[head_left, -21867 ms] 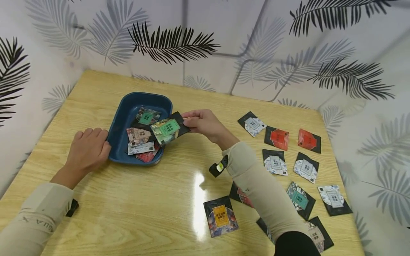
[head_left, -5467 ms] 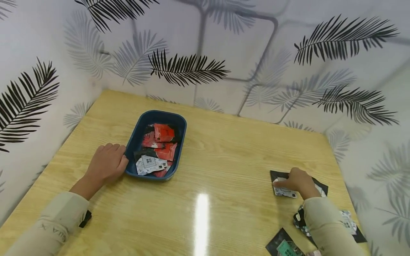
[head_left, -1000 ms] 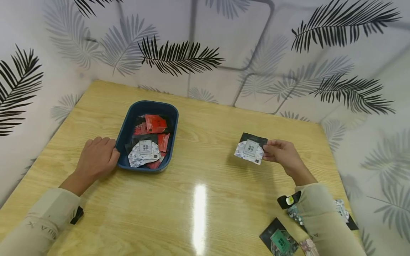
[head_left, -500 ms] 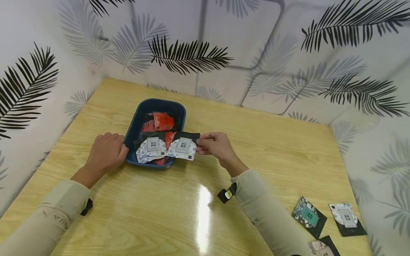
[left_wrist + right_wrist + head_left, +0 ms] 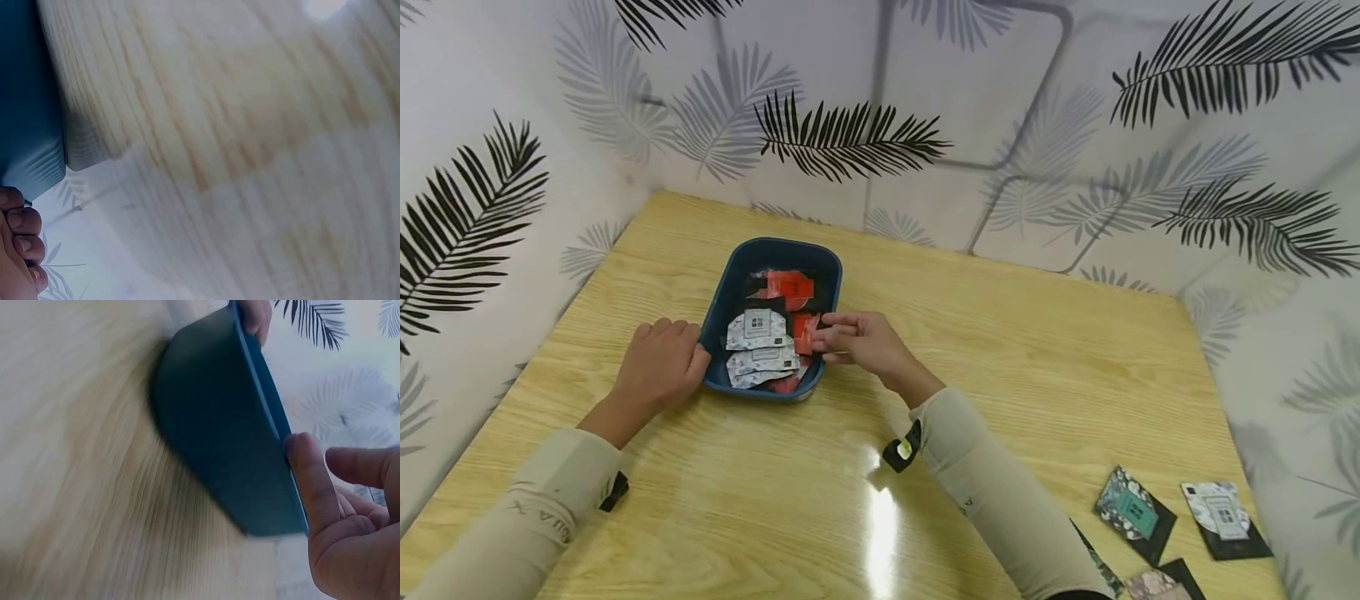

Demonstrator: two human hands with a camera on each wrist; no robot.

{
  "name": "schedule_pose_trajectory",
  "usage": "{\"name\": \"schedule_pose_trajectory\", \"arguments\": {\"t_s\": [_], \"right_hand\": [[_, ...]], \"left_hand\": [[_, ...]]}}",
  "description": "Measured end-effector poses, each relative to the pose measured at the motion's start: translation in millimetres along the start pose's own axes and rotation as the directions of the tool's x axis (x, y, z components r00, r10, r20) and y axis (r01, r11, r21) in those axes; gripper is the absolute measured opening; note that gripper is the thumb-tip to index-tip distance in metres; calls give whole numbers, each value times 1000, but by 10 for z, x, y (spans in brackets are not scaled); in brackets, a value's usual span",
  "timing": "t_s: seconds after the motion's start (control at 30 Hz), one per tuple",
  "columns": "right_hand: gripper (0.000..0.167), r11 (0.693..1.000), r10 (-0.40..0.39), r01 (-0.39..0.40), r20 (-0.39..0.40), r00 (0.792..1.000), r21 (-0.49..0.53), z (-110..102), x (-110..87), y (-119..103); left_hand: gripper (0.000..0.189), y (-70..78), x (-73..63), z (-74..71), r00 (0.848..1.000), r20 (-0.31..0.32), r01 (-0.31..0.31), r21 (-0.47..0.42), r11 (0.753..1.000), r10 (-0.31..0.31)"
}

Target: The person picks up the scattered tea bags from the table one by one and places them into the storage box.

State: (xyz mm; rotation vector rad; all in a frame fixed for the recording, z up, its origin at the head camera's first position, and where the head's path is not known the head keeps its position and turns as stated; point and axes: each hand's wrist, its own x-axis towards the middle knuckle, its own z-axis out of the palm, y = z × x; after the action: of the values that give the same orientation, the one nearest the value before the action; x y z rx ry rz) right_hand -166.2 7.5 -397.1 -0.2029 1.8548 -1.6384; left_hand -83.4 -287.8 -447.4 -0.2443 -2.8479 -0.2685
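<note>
A dark blue plastic bin (image 5: 721, 312) stands on the table, holding several flat sachets. My left hand (image 5: 658, 367) grips its left rim; in the left wrist view the curled fingers (image 5: 26, 244) are beside the blue wall. My right hand (image 5: 872, 346) is at the right rim with fingers extended and nothing between them. In the right wrist view the index finger (image 5: 309, 475) lies by the rim, the thumb apart from it. Inside the bin, white-and-black sachets (image 5: 758, 327) overlap at the front left, with red sachets (image 5: 792, 287) behind and beside them.
At the table's (image 5: 1000, 350) right side lie a green-labelled sachet (image 5: 1135, 512), a white-and-black sachet (image 5: 1225, 517) and a pinkish sachet (image 5: 1153, 586). Another dark sachet (image 5: 1099, 560) is partly hidden by my right sleeve. A leaf-patterned curtain (image 5: 925, 192) hangs behind the table.
My right hand carried a white-and-black sachet left to the bin and let it go there. Since the earliest frame, many sachets have left the table's right side. The left hand stays at the rim.
</note>
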Motion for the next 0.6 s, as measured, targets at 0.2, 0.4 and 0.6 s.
{"name": "schedule_pose_trajectory", "arguments": {"t_s": [0.2,0.4,0.6], "right_hand": [[42,989,-81,65,-119,990,-130,-749,-538,219],[41,906,-152,44,-228,962,-420,-1588,-1242,429],[31,721,-164,-62,-256,953,-690,-2125,-1950,558]], "left_hand": [[24,59,76,19,999,-21,-25,-3,1000,25],[24,77,89,-23,999,40,-4,-12,1000,5],[23,64,14,-48,995,99,23,-19,1000,-21]]}}
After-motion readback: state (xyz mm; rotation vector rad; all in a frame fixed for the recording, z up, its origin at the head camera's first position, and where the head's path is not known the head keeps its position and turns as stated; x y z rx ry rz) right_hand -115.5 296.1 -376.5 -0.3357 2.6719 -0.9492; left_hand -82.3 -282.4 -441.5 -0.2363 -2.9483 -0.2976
